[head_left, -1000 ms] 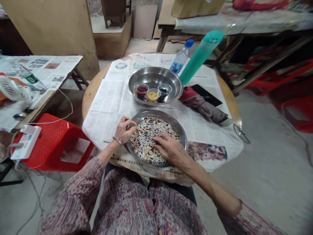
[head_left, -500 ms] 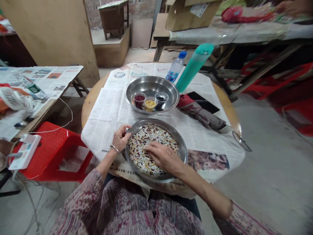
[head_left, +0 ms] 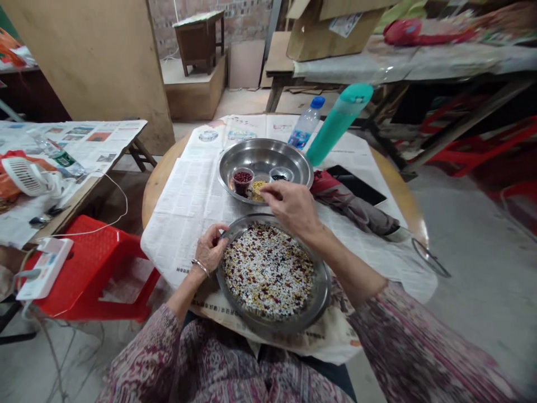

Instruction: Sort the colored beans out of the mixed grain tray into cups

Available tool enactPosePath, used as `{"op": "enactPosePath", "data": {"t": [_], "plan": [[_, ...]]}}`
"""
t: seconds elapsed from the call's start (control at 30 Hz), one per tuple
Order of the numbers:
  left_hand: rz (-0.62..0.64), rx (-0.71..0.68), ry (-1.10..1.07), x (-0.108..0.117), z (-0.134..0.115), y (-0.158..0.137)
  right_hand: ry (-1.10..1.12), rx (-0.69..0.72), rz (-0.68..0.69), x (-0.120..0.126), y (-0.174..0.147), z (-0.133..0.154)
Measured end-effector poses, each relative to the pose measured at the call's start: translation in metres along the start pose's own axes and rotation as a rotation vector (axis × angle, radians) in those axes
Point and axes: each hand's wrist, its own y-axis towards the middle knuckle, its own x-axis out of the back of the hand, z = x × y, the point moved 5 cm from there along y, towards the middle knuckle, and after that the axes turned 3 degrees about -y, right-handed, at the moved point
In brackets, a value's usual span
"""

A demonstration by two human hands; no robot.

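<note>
My left hand [head_left: 212, 247] grips the left rim of the near steel basin [head_left: 321, 291], thumb inside the edge. In that basin lies a spread of mixed white, yellow, dark red and black grains and beans [head_left: 268, 271]. Over the front edge of the far steel basin [head_left: 262, 150], my right hand [head_left: 296, 211] is closed in a pinch beside the cup of yellow grains [head_left: 258, 188]; anything between its fingertips is too small to make out. A cup of dark red beans [head_left: 242, 181] stands left of the yellow one, and a cup of black beans [head_left: 281, 174] to its right.
Behind the far basin stand a water bottle [head_left: 307, 123] and a tall teal bottle [head_left: 342, 123]. A folded umbrella [head_left: 361, 210] and a dark tablet or phone [head_left: 356, 186] lie right on the newspaper-covered round table [head_left: 172, 196]. A red stool [head_left: 92, 268] with a power strip [head_left: 45, 268] is left.
My right hand has left the mixed grains in the near basin and moved forward to the yellow cup in the far basin. My left hand keeps its grip on the rim.
</note>
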Motion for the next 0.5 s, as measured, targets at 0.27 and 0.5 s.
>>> {"op": "enactPosePath", "data": {"t": [0.27,0.5], "plan": [[0.000,0.002,-0.029,-0.001,0.002,-0.001,-0.275,-0.230,0.208,-0.049,0.076,-0.009],[-0.007,0.016,-0.050,-0.002,0.001,-0.001,-0.404,-0.226,0.330,-0.065,0.089,-0.007]]}}
